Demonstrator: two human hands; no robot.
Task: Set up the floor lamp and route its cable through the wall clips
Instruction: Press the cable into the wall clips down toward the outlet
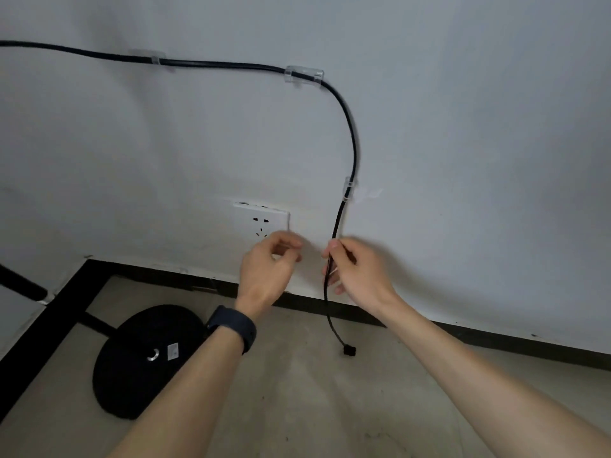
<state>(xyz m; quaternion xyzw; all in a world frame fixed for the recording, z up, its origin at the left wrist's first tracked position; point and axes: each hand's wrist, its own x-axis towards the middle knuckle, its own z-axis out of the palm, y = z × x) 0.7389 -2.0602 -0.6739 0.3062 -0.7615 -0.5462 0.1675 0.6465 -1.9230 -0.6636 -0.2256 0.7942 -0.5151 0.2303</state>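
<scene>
Where the black cable [351, 137] crosses the white wall [463, 127], it is seated in three clear clips: a left clip [155, 57], a wider middle clip [303, 75] at the point where the run bends downward, and a lower clip [348, 188] set vertically, up and to the right of the wall socket [261, 223]. From the left edge of the view the cable runs roughly level through the first two clips, curves down through the third, and hangs to the right of the socket. The right hand [355, 271] is clamped on this hanging section just below the lower clip, with thumb and fingers closed around it. Below the hand the cable drops past the black skirting [496, 338] and ends in a small black plug [348, 351], which lies at floor level and is not inserted in the socket. The left hand [267, 269] is held just in front of the socket's lower right corner, fingers curled toward the thumb; it is clear of the cable, and whether it pinches anything cannot be told. A dark wristband [234, 328] sits on the left wrist. The round black lamp base [145, 358] rests on the grey floor [314, 408] at lower left, showing a metal fitting and a white label. A black frame [43, 322] stands beside it.
</scene>
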